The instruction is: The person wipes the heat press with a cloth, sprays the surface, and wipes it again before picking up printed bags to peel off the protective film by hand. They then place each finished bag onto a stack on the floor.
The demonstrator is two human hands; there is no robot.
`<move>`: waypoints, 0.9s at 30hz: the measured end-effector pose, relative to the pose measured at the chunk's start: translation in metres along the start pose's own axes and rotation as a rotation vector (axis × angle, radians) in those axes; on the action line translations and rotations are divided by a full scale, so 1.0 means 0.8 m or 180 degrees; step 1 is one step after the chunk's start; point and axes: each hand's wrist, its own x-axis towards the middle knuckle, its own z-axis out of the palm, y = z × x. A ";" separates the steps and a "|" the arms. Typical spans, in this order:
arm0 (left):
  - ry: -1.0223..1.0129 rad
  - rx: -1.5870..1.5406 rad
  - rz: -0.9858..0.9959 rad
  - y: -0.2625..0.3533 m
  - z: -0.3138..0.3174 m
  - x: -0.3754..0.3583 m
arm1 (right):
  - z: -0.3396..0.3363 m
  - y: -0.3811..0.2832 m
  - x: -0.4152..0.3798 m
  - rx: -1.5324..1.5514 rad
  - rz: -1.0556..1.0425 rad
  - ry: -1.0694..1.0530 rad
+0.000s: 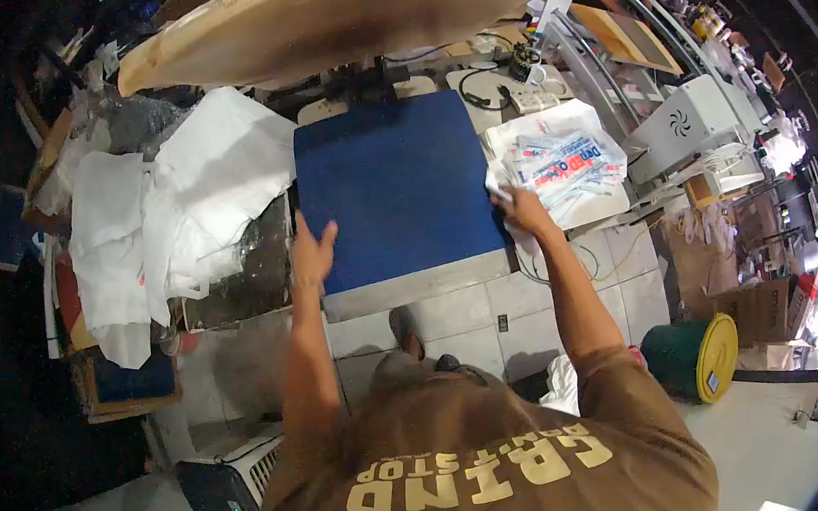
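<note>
A flat, dark-blue padded board (393,184) lies in front of me, under a large pale overhanging panel. My left hand (313,249) is beside the board's left edge, thumb and fingers apart, with nothing in it. At the opposite edge, the fingers of my right hand (525,210) are closed on the near left corner of a white cloth-like sheet (501,140). Several clear strips with red and blue lettering (571,163) lie on top of that sheet, to the right of the board.
White bag-like sheets (217,175) are piled on the left. The pale panel (350,22) overhangs the far side. A grey machine box (685,124), a power strip (533,99) and cables are on the right. A green bucket with a yellow lid (718,358) stands on the floor.
</note>
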 end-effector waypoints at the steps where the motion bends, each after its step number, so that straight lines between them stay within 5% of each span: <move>1: 0.0105 0.0202 0.0149 0.002 -0.002 -0.044 | 0.003 0.016 -0.028 -0.0106 -0.0196 -0.0035; 4: 0.0446 0.0089 0.0233 -0.019 0.019 -0.101 | 0.024 0.028 -0.084 0.0567 0.0242 -0.0002; 9: 0.0585 0.0269 0.0136 -0.014 0.009 -0.094 | 0.035 0.031 -0.082 0.0264 0.0088 0.0244; 11: -0.0116 -0.0057 -0.0235 -0.006 -0.006 -0.101 | 0.029 0.023 -0.096 0.0021 -0.0046 0.0335; 14: 0.0649 0.1181 -0.0063 -0.026 0.013 -0.115 | 0.013 0.035 -0.137 -0.0861 -0.0122 0.0476; 15: 0.0880 0.0907 0.0531 -0.004 0.002 -0.132 | 0.016 0.045 -0.148 -0.0919 -0.0095 0.0768; 16: 0.1098 0.0647 0.1134 0.031 -0.015 -0.157 | 0.019 0.038 -0.165 0.0193 0.0146 0.1108; 18: 0.0381 0.0169 0.1764 0.086 -0.012 -0.212 | 0.021 -0.029 -0.198 0.2545 0.0791 0.1402; 20: -0.1008 -0.1040 0.1874 0.124 0.015 -0.271 | 0.073 -0.029 -0.198 0.4678 0.1181 0.1574; 21: -0.1492 -0.1660 0.1866 0.136 0.033 -0.294 | 0.054 -0.153 -0.236 0.5237 0.1309 0.1592; 23: -0.1060 -0.1345 0.2035 0.141 0.039 -0.304 | 0.142 -0.051 -0.218 0.5611 0.1286 0.0707; 24: -0.0641 -0.1555 0.2097 0.128 0.046 -0.295 | 0.136 -0.076 -0.221 0.5597 0.1254 0.0667; 27: -0.0789 -0.1497 0.1706 0.087 0.017 -0.272 | 0.118 -0.173 -0.254 0.5414 0.1216 -0.0282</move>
